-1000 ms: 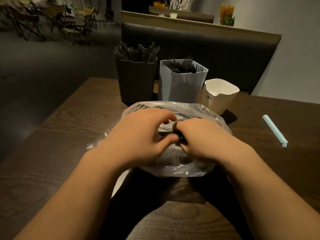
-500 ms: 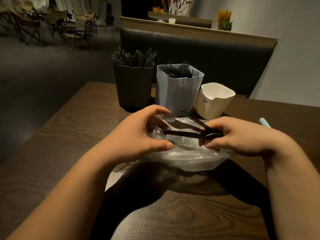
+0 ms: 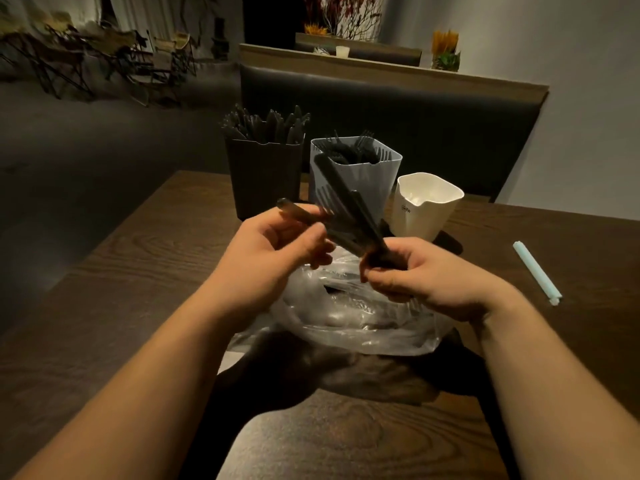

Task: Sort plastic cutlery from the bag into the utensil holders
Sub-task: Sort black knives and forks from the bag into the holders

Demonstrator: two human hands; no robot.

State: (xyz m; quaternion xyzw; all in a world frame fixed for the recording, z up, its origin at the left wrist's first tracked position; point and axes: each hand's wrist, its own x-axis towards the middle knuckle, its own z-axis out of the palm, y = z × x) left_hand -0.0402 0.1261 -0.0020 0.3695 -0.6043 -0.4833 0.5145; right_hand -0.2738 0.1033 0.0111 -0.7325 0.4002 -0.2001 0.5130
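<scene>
A clear plastic bag [image 3: 360, 317] lies on the wooden table in front of me. Above it my right hand [image 3: 422, 275] grips a bunch of black plastic cutlery [image 3: 346, 206] by the handles, forks fanning up and to the left. My left hand [image 3: 277, 247] pinches one black piece [image 3: 298, 211] at the bunch's left side. Behind stand three holders: a black one [image 3: 265, 178] full of black utensils, a grey one [image 3: 356, 171] with forks, and a white one [image 3: 427, 206] that looks empty.
A pale blue pen-like stick [image 3: 536, 271] lies on the table to the right. A dark padded bench back [image 3: 381, 109] runs behind the table. Folding chairs stand far off at the left.
Both hands have lifted out of the bag. My right hand raised the bunch of cutlery higher and tilted it upward, and my left hand now pinches one piece from it.
</scene>
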